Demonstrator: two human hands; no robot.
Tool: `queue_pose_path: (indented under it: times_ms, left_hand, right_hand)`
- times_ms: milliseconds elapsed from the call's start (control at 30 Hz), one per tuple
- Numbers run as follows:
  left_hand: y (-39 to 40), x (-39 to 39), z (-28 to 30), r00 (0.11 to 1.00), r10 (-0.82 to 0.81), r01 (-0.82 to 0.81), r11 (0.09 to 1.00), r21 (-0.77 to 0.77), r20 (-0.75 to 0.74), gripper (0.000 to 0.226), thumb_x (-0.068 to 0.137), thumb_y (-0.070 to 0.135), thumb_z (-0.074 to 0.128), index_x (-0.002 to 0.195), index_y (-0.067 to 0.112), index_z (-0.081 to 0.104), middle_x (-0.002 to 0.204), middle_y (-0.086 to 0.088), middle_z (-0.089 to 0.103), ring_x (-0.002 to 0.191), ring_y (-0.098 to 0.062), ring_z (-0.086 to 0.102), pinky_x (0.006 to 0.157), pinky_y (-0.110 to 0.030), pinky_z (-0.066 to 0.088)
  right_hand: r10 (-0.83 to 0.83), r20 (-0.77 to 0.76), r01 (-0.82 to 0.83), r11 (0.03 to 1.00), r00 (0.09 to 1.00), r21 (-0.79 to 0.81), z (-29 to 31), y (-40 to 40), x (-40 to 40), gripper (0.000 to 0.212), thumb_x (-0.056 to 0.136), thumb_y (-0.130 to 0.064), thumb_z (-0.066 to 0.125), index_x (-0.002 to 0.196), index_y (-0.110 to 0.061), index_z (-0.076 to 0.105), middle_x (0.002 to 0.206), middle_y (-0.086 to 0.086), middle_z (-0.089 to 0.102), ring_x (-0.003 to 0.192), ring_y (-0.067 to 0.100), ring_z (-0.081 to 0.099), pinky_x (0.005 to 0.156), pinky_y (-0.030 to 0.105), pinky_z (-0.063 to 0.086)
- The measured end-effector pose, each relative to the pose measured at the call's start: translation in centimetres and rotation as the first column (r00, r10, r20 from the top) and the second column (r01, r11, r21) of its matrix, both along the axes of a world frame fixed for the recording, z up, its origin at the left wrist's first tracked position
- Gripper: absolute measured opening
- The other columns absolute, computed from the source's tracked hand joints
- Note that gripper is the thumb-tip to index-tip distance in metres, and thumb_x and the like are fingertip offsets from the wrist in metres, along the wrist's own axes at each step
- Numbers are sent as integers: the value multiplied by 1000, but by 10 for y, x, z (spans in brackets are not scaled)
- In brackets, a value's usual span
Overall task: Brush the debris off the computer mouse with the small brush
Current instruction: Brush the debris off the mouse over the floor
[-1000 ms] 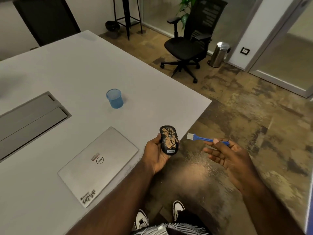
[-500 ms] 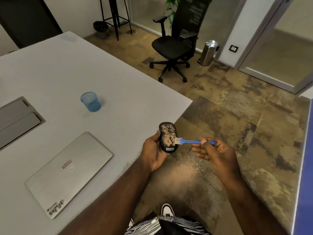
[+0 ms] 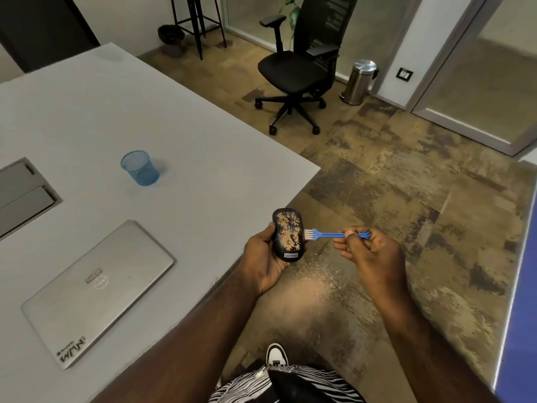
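Note:
A black computer mouse (image 3: 287, 234) coated with tan debris stands upright in my left hand (image 3: 263, 258), which grips it from the left and below, just off the table's edge. My right hand (image 3: 370, 251) pinches the handle of a small blue brush (image 3: 328, 235). The brush lies level, its white bristles touching the mouse's right edge. Tan debris (image 3: 316, 282) is scattered on the floor under my hands.
On the grey table (image 3: 189, 146) lie a closed silver laptop (image 3: 98, 289) and a blue cup (image 3: 140, 168); a cable hatch (image 3: 23, 193) sits at the left. A black office chair (image 3: 299, 68) and a steel bin (image 3: 359, 82) stand on the floor beyond.
The brush moved left from open air to the mouse's face, then slid back to its right edge. My left hand kept holding the mouse.

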State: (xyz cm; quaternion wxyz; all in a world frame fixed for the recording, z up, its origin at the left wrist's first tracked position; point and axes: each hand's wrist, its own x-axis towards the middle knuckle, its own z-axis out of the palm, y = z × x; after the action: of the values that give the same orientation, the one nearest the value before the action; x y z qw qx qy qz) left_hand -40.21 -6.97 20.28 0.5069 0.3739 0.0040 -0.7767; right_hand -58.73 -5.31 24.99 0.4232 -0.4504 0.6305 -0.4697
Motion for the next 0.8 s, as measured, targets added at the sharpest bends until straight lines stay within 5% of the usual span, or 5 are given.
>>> queue_pose_path:
  times_ms: [167,500,800]
  left_hand:
    - [-1,-10,1,1000,-13,13,1000,-8,5,47,102,33,32,128,-1,53,131,-29,55,103,-38,60,94,-49,48]
    - [-4,-34,5,999,-30,30,1000,0,37,41,103,31,33,110,3,62,104,-18,71,99,-32,64,90,-51,48]
    - [-6,-42,-1,997,-80,80,997,-22,6,43,103,32,31,118,4,61,107,-15,73,93,-27,70,90,-49,53]
  right_hand:
    - [-18,-14,18,1000,1000,-8,-1,-3,-17,14,95,-13,63,88,-23,69,75,-5,77,75,12,77,65,22,60]
    - [-81,17,81,996,997,-26,1,3,-36,17,94,-12,64,84,-25,68,73,-3,77,72,9,76,63,19,59]
    - [-64,24,65,997,998,-33,0,3,-48,14,94,-13,64,86,-23,69,74,-7,77,74,13,77,63,18,58]
